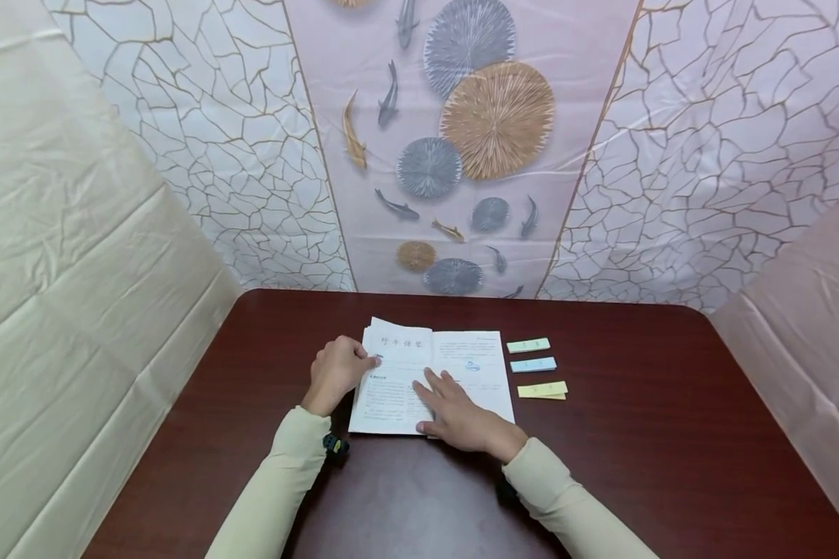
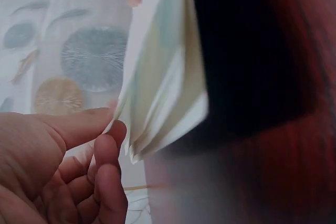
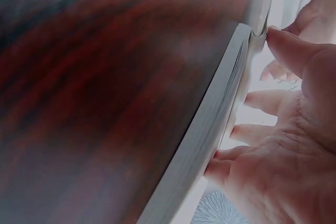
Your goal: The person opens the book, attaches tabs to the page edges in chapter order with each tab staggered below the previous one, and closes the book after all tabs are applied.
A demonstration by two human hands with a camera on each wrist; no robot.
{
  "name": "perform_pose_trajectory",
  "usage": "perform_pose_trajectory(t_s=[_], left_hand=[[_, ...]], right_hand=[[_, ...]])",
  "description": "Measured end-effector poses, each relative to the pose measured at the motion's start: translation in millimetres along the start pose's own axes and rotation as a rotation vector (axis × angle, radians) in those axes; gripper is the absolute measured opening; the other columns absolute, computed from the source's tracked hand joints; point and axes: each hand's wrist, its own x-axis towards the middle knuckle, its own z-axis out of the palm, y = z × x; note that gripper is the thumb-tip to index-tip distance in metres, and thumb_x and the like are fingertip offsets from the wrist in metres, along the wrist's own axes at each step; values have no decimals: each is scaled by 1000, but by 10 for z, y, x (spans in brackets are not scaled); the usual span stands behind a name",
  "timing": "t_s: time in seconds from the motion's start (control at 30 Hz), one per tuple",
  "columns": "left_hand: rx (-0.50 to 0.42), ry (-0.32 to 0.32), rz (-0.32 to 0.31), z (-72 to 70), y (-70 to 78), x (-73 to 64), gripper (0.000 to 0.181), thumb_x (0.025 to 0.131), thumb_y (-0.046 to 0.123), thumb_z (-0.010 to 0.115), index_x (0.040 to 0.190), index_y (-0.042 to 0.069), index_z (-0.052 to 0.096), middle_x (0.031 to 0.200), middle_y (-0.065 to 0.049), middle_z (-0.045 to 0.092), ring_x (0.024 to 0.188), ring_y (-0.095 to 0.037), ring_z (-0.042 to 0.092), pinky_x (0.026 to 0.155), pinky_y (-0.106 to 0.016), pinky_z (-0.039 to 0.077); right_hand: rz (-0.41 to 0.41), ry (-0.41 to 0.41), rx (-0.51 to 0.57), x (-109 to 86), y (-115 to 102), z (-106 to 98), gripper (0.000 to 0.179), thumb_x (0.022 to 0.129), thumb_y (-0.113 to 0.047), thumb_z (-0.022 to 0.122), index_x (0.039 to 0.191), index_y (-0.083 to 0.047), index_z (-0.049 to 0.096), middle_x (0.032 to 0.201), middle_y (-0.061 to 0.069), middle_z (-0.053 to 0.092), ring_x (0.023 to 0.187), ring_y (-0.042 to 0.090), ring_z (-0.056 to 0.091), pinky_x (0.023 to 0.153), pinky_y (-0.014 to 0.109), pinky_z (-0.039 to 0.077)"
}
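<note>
An open book [image 1: 471, 400] with printed pages lies on the dark red table. At its left edge my left hand [image 1: 335, 371] pinches the page edge between thumb and finger; the left wrist view shows the pages [image 2: 168, 93] fanned apart beside that pinch. My right hand [image 1: 457, 415] rests spread across the book near the centre fold, fingers fairly straight. In the right wrist view the fingertips [image 3: 239, 132] press on the page, and the thick page block [image 3: 205, 119] shows below them.
Right of the book lie three folded paper strips: a green one [image 1: 528, 345], a blue one [image 1: 533, 365] and a yellow one [image 1: 541, 390]. The table [image 1: 636, 450] is bounded by a patterned cloth [image 1: 252, 155] at the back and pale cloth at both sides.
</note>
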Motion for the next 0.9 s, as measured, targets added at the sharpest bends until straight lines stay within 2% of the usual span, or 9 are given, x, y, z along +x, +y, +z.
perform_pose_trajectory(t_s=[0.1,0.2,0.27,0.33,0.4,0.53,0.7,0.8,0.9], left_hand=[[66,-10,2,25,-33,40,28,92,35,83,73,17,74,70,2,68,59,-19,57,51,-32,40],[144,-8,5,50,-33,57,29,91,35,84,80,13,70,74,0,66,64,-21,60,55,-35,43],[203,10,16,67,-8,57,31,89,33,87,94,8,69,82,-4,67,73,-25,63,61,-40,47],[245,22,44,89,30,52,45,86,31,90,112,3,66,97,-10,67,88,-30,64,68,-45,52],[268,11,99,115,75,43,62,82,30,93,127,0,62,112,-17,64,102,-34,61,76,-50,56],[265,-106,246,166,147,36,78,79,30,96,142,2,60,140,-22,54,127,-37,53,98,-52,54],[244,-289,407,221,206,23,90,80,29,95,154,4,52,165,-22,38,152,-39,37,119,-49,39],[220,-370,460,254,255,11,92,82,30,94,158,5,48,169,-21,32,156,-39,31,122,-51,35],[228,-411,468,288,305,7,92,84,34,91,160,8,46,170,-19,32,157,-39,29,122,-53,34]], right_hand=[[8,-2,-23,34,-18,5,69,106,-28,65,163,-1,35,173,26,15,159,50,9,126,62,17],[18,9,-59,61,-47,16,69,105,-29,67,162,-1,38,172,27,18,158,52,13,125,64,21],[23,12,-83,72,-53,22,68,106,-29,66,162,-2,39,172,27,19,158,52,14,124,63,22],[14,12,-99,70,-49,8,65,107,-27,63,161,0,39,171,28,21,157,52,15,125,62,23],[2,8,-98,56,-31,-19,59,109,-22,58,160,1,40,170,28,22,158,51,16,125,60,22],[-33,7,-90,27,5,-95,49,111,-9,51,158,4,43,168,29,27,157,51,21,126,58,23],[-75,6,-77,19,22,-135,45,109,-1,49,154,5,48,166,31,32,152,56,26,123,61,27],[-86,15,-75,14,24,-136,44,109,1,49,153,5,50,164,31,34,151,57,29,122,62,29],[-89,23,-78,2,38,-147,44,109,1,49,152,5,50,164,31,35,150,57,30,121,62,29]])
